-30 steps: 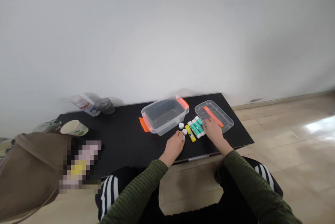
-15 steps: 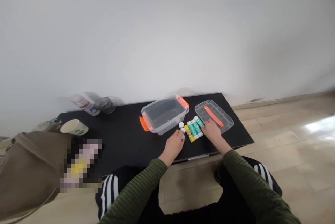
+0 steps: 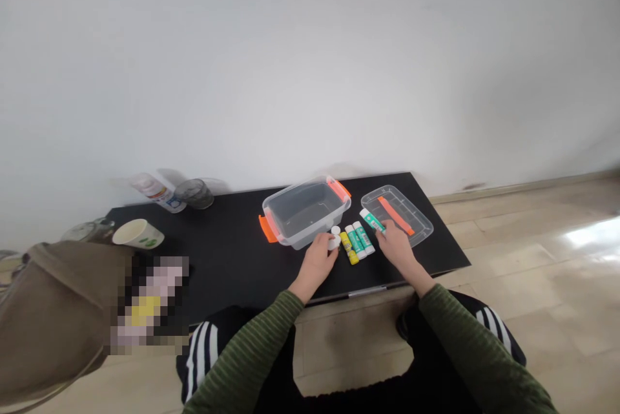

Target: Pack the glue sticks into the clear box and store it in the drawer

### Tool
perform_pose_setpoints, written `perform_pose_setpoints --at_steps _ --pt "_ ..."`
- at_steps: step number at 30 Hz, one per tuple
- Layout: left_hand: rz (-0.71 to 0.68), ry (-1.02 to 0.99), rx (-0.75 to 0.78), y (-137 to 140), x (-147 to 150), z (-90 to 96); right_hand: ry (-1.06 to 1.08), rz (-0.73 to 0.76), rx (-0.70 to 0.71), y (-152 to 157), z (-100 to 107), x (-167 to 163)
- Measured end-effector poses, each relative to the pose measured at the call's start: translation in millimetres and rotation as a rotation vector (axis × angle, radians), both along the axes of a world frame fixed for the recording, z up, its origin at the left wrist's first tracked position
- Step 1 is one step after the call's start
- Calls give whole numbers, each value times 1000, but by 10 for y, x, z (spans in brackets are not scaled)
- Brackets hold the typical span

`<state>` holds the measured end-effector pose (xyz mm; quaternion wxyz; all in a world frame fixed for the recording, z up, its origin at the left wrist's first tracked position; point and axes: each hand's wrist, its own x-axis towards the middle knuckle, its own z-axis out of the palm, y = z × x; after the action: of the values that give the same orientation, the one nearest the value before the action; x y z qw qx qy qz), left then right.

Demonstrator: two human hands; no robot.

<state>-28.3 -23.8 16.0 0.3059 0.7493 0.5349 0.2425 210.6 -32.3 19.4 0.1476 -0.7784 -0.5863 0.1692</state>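
Observation:
My right hand (image 3: 394,243) is closed on a green-and-white glue stick (image 3: 372,220), pinching its near end. Two more green-and-white glue sticks (image 3: 363,238) lie side by side to its left, and a yellow glue stick (image 3: 349,248) lies beside them. My left hand (image 3: 317,262) has its fingers curled around a small white round-topped piece (image 3: 334,242), its lower part hidden. Just beyond that stands another white round piece (image 3: 336,230). Behind my left hand sits an uncovered clear plastic box (image 3: 310,214) with orange latches.
A clear lid (image 3: 421,223) with an orange strip lies at the right of the black table (image 3: 232,272). At the left are a paper cup (image 3: 138,234), a dark glass (image 3: 194,194), a spray can (image 3: 157,193) and a brown bag (image 3: 58,317). A wall (image 3: 310,78) rises behind.
My right hand has drawn one green glue stick away from the row, to the right and up. My left hand has shifted slightly left and closed around the white piece.

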Motion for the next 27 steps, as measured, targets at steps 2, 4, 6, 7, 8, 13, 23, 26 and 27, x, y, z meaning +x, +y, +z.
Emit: perform_pose_setpoints --at_steps 2,4,6,7,8,13,23,26,27 --pt "76 -226 -95 44 -16 -17 162 40 94 -63 1 -17" --pt "155 -496 -255 76 -4 -38 346 108 151 -136 10 -64" --pt "209 -757 -400 86 23 -51 482 187 174 -211 35 -129" --pt "222 -863 -444 83 38 -52 520 227 180 -244 54 -162" --pt "228 -947 -469 75 52 -49 541 264 183 -274 74 -193" --pt "227 -1118 -496 23 76 -22 531 406 191 -357 146 -268" --pt "172 -1105 -521 18 66 19 513 424 259 -385 104 -244" --pt "183 -1127 -538 17 68 31 526 440 342 -382 70 -246" --pt "179 -1131 -547 13 72 32 529 437 361 -382 60 -248"
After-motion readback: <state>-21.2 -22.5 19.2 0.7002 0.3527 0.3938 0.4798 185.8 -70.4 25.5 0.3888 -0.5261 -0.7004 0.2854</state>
